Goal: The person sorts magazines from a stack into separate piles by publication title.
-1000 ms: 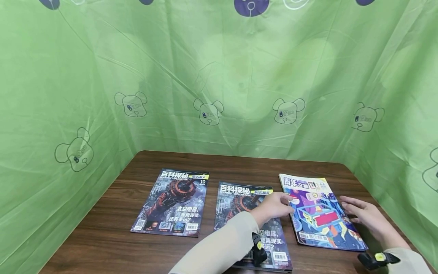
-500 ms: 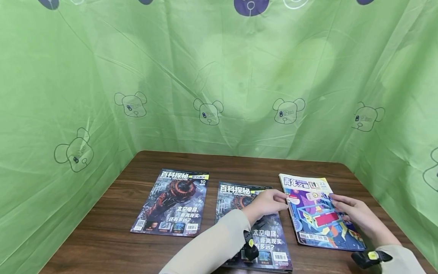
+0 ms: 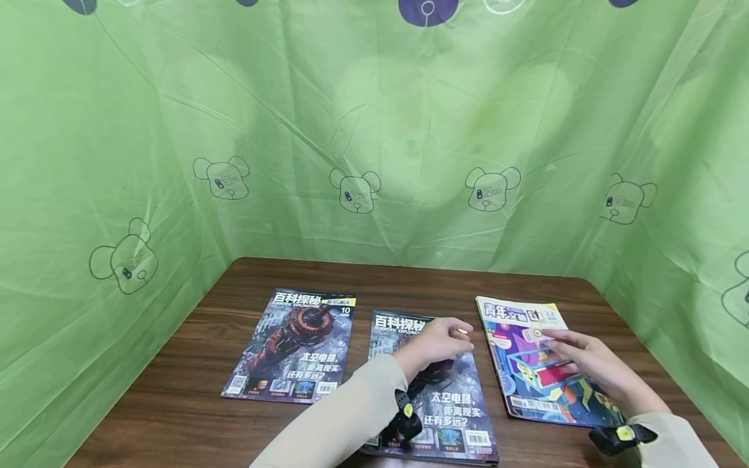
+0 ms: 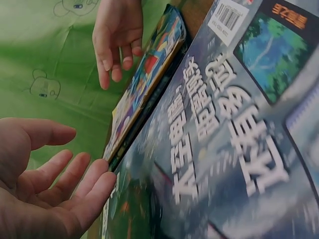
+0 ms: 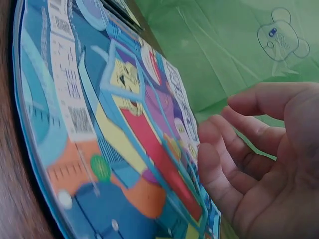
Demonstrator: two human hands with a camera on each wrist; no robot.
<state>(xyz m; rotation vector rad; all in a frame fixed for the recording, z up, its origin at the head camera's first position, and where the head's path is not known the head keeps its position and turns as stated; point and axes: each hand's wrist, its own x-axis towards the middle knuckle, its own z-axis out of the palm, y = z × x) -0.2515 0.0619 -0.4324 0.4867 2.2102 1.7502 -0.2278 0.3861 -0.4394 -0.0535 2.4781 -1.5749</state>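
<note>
My left hand (image 3: 439,342) hovers over the upper right of the middle magazine (image 3: 450,409), which has a dark space-themed cover. Its fingers are loosely bent with nothing between them, as the left wrist view of the left hand (image 4: 55,194) also shows. Above the right-hand magazine (image 3: 526,377), with its bright purple and blue cover, is my right hand (image 3: 597,367). In the right wrist view the fingers of the right hand (image 5: 264,154) are relaxed and hold nothing. The middle magazine looks thick at its near edge, like a stack.
A third magazine (image 3: 292,344), with the same dark cover as the middle one, lies flat at the left. All rest on a dark wooden table (image 3: 175,396). A green curtain (image 3: 409,130) with bear outlines surrounds the table's back and sides.
My left hand has moved left, from the colourful magazine's left edge to over the middle magazine. My right hand has moved left, from beside the colourful magazine to over it. The magazines look unmoved.
</note>
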